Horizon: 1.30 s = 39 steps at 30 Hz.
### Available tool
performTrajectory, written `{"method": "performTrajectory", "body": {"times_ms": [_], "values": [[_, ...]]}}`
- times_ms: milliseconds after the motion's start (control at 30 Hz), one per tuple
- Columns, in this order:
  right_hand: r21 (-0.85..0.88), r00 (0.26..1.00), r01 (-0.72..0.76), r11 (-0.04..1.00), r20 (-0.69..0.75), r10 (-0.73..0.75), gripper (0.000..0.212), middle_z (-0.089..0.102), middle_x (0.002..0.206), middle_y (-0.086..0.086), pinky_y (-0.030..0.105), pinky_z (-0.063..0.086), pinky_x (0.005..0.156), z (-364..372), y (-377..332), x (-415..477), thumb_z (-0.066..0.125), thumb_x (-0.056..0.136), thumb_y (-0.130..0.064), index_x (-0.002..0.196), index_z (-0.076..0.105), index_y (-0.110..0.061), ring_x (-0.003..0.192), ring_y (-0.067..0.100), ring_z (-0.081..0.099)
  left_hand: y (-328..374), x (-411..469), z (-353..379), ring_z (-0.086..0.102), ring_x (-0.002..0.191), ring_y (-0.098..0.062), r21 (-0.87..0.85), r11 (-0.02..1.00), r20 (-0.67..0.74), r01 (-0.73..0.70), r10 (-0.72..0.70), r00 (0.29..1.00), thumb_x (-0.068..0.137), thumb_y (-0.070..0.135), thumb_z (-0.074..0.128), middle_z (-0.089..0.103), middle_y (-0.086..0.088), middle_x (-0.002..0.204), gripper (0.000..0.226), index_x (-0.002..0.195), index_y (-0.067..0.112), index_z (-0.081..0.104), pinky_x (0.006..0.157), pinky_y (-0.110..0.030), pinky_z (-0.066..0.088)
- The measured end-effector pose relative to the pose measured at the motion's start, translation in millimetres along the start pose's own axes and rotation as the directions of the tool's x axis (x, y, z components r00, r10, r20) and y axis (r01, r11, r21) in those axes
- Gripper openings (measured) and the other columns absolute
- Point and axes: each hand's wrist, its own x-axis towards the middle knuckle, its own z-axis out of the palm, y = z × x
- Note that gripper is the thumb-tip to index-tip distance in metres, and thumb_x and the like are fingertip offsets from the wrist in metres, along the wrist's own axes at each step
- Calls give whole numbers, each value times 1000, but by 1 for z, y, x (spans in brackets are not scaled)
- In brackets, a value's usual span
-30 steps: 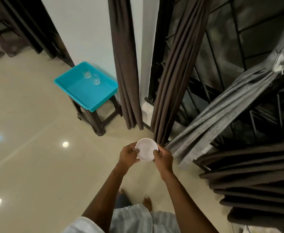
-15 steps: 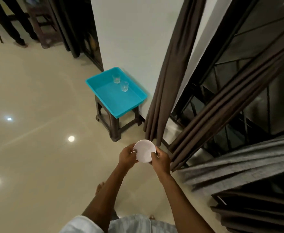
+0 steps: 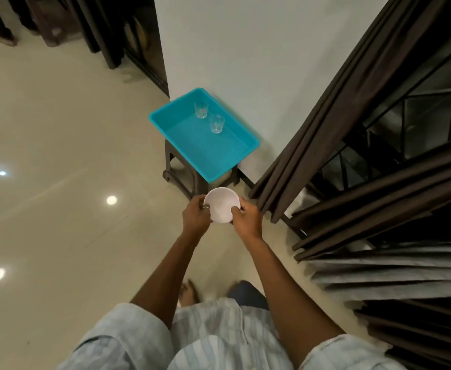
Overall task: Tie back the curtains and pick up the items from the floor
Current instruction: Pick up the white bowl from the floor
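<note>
Both hands, left [image 3: 195, 215] and right [image 3: 246, 219], grip the bowl [image 3: 221, 204] (pickup step, I'd say); next it needs lowering into the far tray [image 3: 163, 127] beside the glasses [image 3: 216, 123]

Across the frame's left, bare floor [image 3: 59, 116] is lying open. Two glasses [image 3: 200, 110] are occupying the upper end of the teal tray [image 3: 208, 158]; dark curtains [image 3: 325, 124] are crowding the right.

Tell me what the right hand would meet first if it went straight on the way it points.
Past the white bowl it holds, the right hand points at the near edge of the teal tray on the dark stool. Depth is unclear, so it may pass above the rim.
</note>
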Motion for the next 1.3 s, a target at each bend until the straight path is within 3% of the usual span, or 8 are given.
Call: {"method": "performTrajectory", "body": {"times_ms": [200, 300, 500, 700, 1000, 1167, 1233, 1300], "values": [[29, 997, -59, 998, -43, 60, 37, 66, 121, 4, 45, 62, 87, 12, -21, 56, 62, 97, -20, 133, 64, -16, 108, 25, 62, 21, 68, 4, 63, 105, -22, 49, 999, 71, 11, -14, 997, 93, 12, 62, 67, -7, 120, 33, 126, 13, 59, 91, -46, 59], [59, 997, -57, 997, -40, 59, 39, 68, 121, 4, 43, 61, 88, 24, -39, 98, 60, 95, -20, 134, 64, -16, 111, 27, 64, 39, 109, 1, 62, 108, -23, 118, 993, 70, -16, 7, 998, 93, 8, 57, 66, -9, 123, 37, 129, 11, 60, 93, -38, 55], [58, 1000, -19, 998, -19, 20, 39, 67, 129, 1, 21, 50, 85, 37, -86, 179, 59, 98, -23, 137, 61, -14, 114, 19, 63, 81, 190, -2, 62, 113, -28, 117, 993, 4, -6, 5, 1000, 97, 15, 54, 65, -9, 127, 34, 130, 14, 58, 96, -48, 55], [150, 984, -140, 979, -84, 154, 39, 68, 126, -2, 39, 61, 91, 34, -84, 214, 61, 96, -24, 135, 62, -22, 113, 21, 67, 102, 237, 24, 62, 110, -29, 210, 977, 118, -33, 8, 993, 95, 12, 54, 66, -11, 122, 32, 126, 12, 61, 94, -51, 55], [156, 911, -343, 926, -185, 368, 40, 68, 122, 2, 43, 61, 89, 58, -97, 267, 59, 91, -24, 132, 61, -23, 106, 20, 67, 120, 319, 35, 61, 102, -20, 312, 946, 322, -92, -14, 947, 90, 20, 58, 69, -4, 111, 33, 119, 10, 68, 92, -34, 51], [249, 828, -477, 843, -195, 526, 37, 64, 124, -3, 41, 59, 94, 97, -124, 303, 62, 97, -25, 133, 57, -25, 110, 16, 64, 111, 397, 23, 65, 108, -31, 340, 940, 378, 31, -167, 911, 73, 41, 53, 69, -9, 114, 62, 126, 11, 63, 94, -49, 55], [243, 805, -502, 830, -221, 551, 40, 62, 127, 1, 44, 58, 94, 115, -126, 319, 61, 95, -21, 135, 56, -23, 112, 20, 63, 99, 424, 21, 65, 107, -30, 367, 929, 420, 55, -218, 881, 73, 41, 54, 67, -3, 109, 55, 121, 15, 63, 92, -50, 56], [255, 774, -538, 803, -229, 591, 43, 61, 129, 4, 45, 58, 94, 127, -129, 337, 60, 96, -19, 138, 52, -20, 113, 22, 62, 95, 442, 21, 65, 106, -29, 390, 920, 492, 30, -236, 838, 83, 35, 57, 66, 0, 108, 32, 111, 22, 61, 91, -50, 57]]}}
